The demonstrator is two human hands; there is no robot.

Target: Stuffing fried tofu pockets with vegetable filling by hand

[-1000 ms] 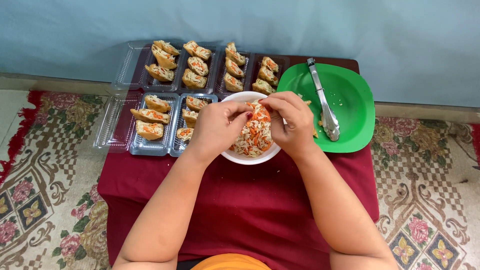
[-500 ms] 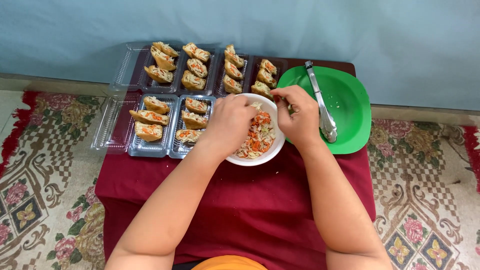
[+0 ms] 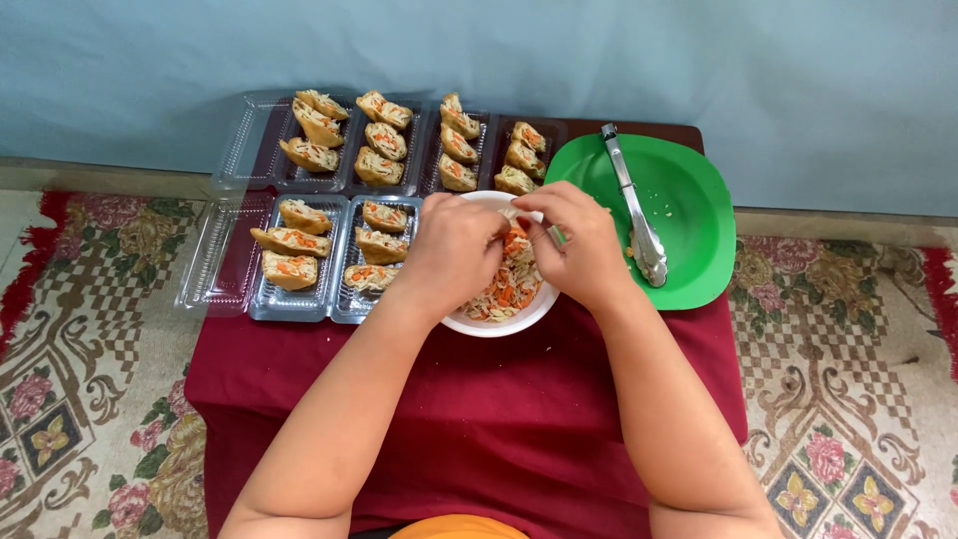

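- One round white bowl (image 3: 496, 321) of shredded cabbage and carrot filling is set at the middle of the worktop (image 3: 479, 399), which is covered with a dark red cloth.
- The left hand (image 3: 454, 245) and the right hand (image 3: 581, 240) are held over the bowl, fingertips together above the filling; a small pale piece (image 3: 521, 213) is pinched between them in a narrow grip.
- One square green plastic plate (image 3: 689, 215) lies just right of the bowl; one pair of metal tongs (image 3: 634, 205) rests on it.
- Four clear plastic trays (image 3: 299, 304) are laid left of and behind the bowl, two per row.
- Seventeen stuffed fried tofu pieces (image 3: 290, 242) are counted in the trays: seven in the near row, ten in the far row.
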